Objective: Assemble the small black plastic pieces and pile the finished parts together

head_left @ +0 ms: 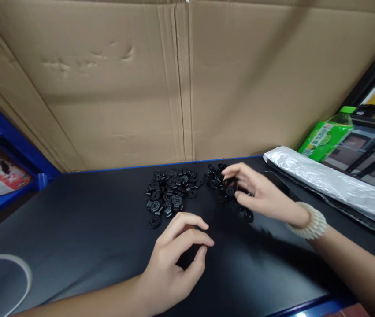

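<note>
My left hand [177,259] hovers above the front of the black table. Its fingers are bent and slightly apart, and nothing shows between them. Just beyond it lies a pile of small black round parts [170,189] with holes, somewhat like little wheels. At the second heap of black parts [217,176], to the right, is my right hand [253,189], wearing a beaded bracelet. Its thumb and curved fingers close around a black round part [230,191]. Some of that heap is hidden behind the fingers, and the pieces below the palm are blurred.
A cardboard wall [117,88] rises behind the black table [91,229]. At right lie a silvery wrapped package [332,185] and a green bottle [328,134]. A white cable [25,273] loops at the left, near a blue frame [15,145].
</note>
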A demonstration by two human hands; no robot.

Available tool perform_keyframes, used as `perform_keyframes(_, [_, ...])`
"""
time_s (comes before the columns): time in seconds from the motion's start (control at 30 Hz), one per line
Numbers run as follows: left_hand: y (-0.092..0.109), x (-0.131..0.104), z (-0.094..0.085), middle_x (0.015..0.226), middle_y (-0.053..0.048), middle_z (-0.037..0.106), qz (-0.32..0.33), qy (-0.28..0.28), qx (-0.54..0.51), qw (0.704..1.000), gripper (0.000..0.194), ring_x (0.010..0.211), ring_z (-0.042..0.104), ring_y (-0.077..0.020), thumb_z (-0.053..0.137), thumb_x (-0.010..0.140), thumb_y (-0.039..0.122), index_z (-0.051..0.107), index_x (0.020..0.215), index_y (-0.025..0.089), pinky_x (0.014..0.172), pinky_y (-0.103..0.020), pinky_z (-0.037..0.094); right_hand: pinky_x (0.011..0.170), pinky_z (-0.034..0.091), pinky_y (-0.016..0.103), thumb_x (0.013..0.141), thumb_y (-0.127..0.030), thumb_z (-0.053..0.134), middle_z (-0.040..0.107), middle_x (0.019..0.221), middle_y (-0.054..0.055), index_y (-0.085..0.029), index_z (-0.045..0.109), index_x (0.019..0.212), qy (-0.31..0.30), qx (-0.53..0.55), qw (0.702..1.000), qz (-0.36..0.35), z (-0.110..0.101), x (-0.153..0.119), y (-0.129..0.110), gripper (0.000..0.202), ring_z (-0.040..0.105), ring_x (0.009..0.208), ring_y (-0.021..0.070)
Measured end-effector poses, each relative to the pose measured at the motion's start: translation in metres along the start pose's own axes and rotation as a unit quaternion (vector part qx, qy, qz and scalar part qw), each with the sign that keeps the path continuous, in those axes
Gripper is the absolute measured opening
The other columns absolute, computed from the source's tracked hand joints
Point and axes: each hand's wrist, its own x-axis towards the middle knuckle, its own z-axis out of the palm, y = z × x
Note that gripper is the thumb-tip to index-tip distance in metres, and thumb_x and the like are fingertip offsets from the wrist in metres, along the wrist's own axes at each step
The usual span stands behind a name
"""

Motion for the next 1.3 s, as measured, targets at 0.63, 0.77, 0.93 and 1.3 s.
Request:
perform_keyframes(0.63, [0.004,-0.006,-0.001,0.109,-0.012,0.059,0.043,-0.176,0.109,0.977,0.027,0.104,0.053,-0.0249,0.053,0.081,0.008,0.057,0.108,0.013,0.091,-0.040,0.049,0.058,0.032,0.030,0.089,-0.020,0.035,0.044,0.061,0.000,-0.022,0.040,0.058,0.192,-0.109,0.975,-0.016,-0.012,0.001,0.003,0.032,0.041,0.059,0.0150])
perform_keyframes(0.77, [0.005,-0.012,-0.003,0.138,-0.019,0.043,-0.014,-0.200,0.238,0.950,0.047,0.135,0.025,-0.0406,0.059,0.082,0.028,0.051,0.125,0.012,0.104,-0.058,0.037,0.053,0.026,0.029,0.093,-0.024,0.033,0.033,0.059,-0.002,-0.022,0.029,0.059,0.103,-0.045,0.994,0.007,0.015,-0.009,-0.010,0.034,0.030,0.055,0.0128])
perform_keyframes(0.93, [0.016,-0.016,-0.008,0.138,-0.019,0.045,-0.014,-0.224,0.321,0.920,0.054,0.131,0.032,-0.0440,0.057,0.082,0.044,0.051,0.128,0.015,0.100,-0.062,0.038,0.053,0.026,0.027,0.093,-0.029,0.040,0.031,0.058,-0.004,-0.020,0.028,0.059,-0.006,-0.031,0.999,0.019,0.037,-0.019,-0.023,0.038,0.028,0.055,0.0109])
perform_keyframes(1.3, [0.007,0.030,-0.050,0.076,-0.014,0.068,-0.239,-0.275,0.537,0.760,0.018,0.066,0.069,-0.0302,0.048,0.091,0.023,0.058,0.090,0.009,0.055,-0.036,0.054,0.060,0.035,0.023,0.083,-0.017,0.057,0.049,0.070,-0.003,-0.019,0.049,0.073,-0.057,0.090,0.993,0.057,0.044,-0.023,-0.022,0.013,0.044,0.064,0.0101])
